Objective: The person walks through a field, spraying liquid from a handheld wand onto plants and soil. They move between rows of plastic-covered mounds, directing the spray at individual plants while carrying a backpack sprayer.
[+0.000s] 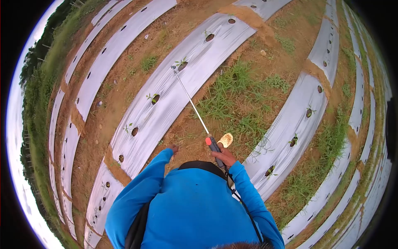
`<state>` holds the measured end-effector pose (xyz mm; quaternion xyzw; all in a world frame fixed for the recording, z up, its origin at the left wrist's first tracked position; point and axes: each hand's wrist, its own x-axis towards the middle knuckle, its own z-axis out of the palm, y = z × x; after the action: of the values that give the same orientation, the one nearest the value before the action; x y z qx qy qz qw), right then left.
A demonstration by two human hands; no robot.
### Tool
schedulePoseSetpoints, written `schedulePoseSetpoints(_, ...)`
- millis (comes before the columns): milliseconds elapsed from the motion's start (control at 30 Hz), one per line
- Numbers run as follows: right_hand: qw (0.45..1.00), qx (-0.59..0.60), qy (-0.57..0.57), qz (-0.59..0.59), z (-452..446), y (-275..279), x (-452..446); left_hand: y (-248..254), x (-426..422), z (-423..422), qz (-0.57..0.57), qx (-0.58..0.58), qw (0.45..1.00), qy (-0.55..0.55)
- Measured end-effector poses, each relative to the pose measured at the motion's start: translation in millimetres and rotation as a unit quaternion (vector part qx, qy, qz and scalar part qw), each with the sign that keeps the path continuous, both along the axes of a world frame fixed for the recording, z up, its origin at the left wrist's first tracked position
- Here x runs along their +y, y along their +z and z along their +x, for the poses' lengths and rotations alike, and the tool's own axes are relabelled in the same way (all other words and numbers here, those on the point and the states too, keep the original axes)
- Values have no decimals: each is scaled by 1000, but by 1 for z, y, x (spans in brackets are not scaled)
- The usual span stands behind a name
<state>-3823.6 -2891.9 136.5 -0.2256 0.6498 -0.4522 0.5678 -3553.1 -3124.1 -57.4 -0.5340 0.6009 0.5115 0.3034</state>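
My right hand (224, 155) is wrapped round the dark handle of a spray wand (191, 103), which has a red part near the top of its grip. The long thin metal lance slants forward and left. Its nozzle tip (173, 67) is over the plastic-covered bed, just beside a small green seedling (181, 62) growing from a round hole. From the handle a black hose (244, 205) runs back along my right side. My left hand (174, 148) hangs low in front of my body, apart from the wand; its fingers are too small and partly hidden to make out.
Silvery plastic mulch (176, 89) covers the bed ahead, with several planted holes. A second covered bed (286, 133) lies to the right. Grass (236, 95) and bare soil fill the path between them, where a pale yellow shoe (226, 140) shows. Trees line the left edge.
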Motion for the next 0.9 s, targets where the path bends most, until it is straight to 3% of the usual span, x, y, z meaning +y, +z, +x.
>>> schedulePoseSetpoints(67,990,-129,12,52,-77,14,-19,21,-9,-48,55,-86,995,20)
schedulePoseSetpoints(100,991,-128,11,32,-108,19,-24,29,-15,-68,55,-90,994,6)
schedulePoseSetpoints(167,988,-152,-11,29,-165,47,-36,28,-28,-115,-9,78,994,-77)
schedulePoseSetpoints(200,985,-171,-19,28,-193,57,-41,29,-34,-142,-4,79,993,-84)
schedulePoseSetpoints(267,980,-196,-24,27,-241,61,-56,42,-50,-212,-24,222,974,-33)
schedulePoseSetpoints(367,978,-197,-39,56,-312,50,-80,72,-74,-332,20,131,991,16)
schedulePoseSetpoints(533,987,-153,-44,23,-436,37,-130,17,-121,-486,86,135,985,71)
schedulePoseSetpoints(600,997,-55,-44,-2,-482,22,-149,5,-138,-528,117,124,982,86)
schedulePoseSetpoints(633,995,-93,-29,2,-508,25,-160,12,-138,-547,101,103,987,71)
schedulePoseSetpoints(767,993,-59,-25,97,-616,68,-187,37,-174,-670,86,57,995,-18)
schedulePoseSetpoints(900,987,-103,-68,107,-711,78,-209,60,-212,-778,70,120,990,30)
